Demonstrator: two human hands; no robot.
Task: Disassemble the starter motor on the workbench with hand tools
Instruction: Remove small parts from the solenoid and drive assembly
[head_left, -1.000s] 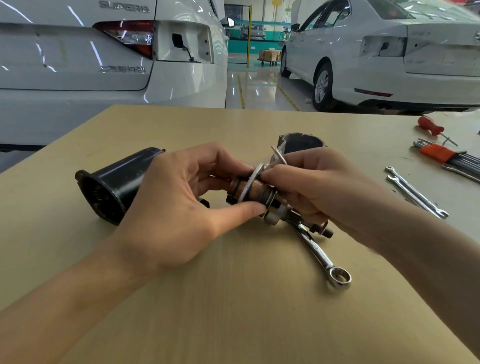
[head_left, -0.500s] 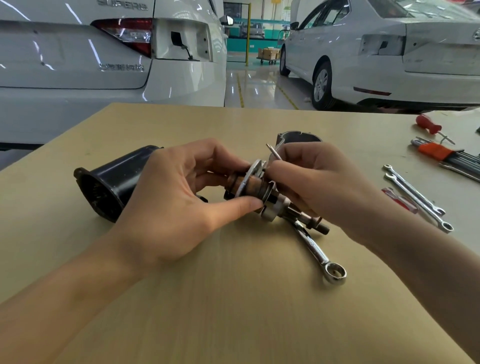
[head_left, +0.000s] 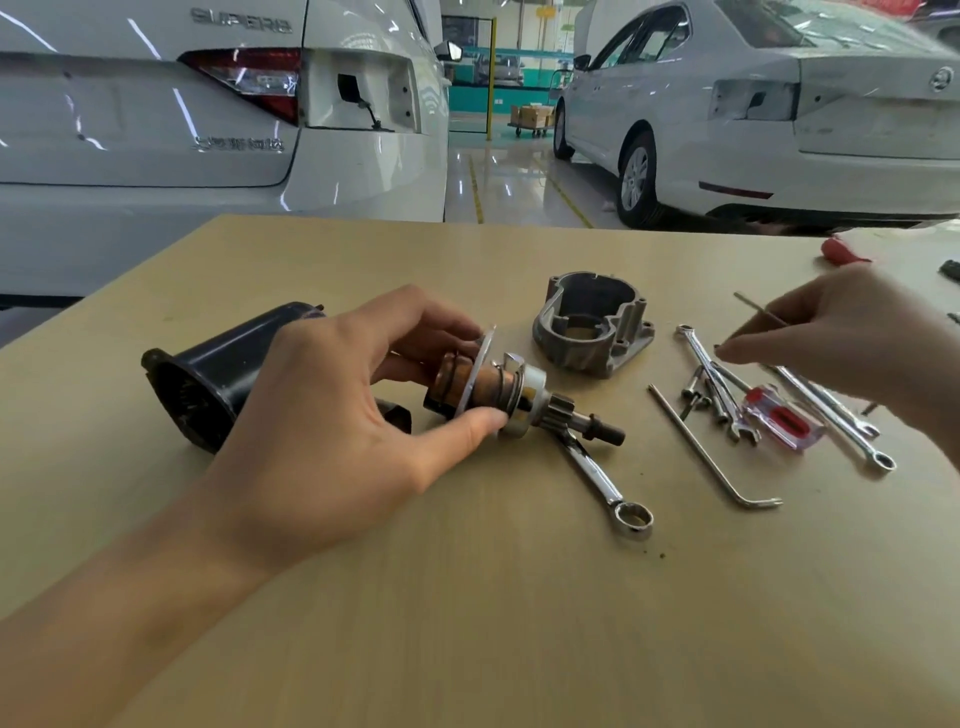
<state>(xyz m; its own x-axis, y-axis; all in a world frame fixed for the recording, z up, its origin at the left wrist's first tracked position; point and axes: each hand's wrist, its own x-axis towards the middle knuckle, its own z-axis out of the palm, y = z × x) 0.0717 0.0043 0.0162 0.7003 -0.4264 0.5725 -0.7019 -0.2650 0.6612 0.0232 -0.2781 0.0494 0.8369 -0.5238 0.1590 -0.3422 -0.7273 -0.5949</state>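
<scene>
— What can you see of the person?

— Only two arms and the hands. The left hand (head_left: 332, 415) comes in from the lower left of the frame on a long stretch of forearm, and the right hand (head_left: 852, 338) comes in from the right edge, with a shorter piece of forearm showing.

— Any sleeves or gloves?

— None in sight. Both forearms are bare right to the frame edge, and both hands are bare.

— Rings, a watch, a strap?

— Nothing on either wrist or on the fingers that show. The nails look short and plain. The right hand is slightly blurred, so fine detail there is hard to read.
</scene>
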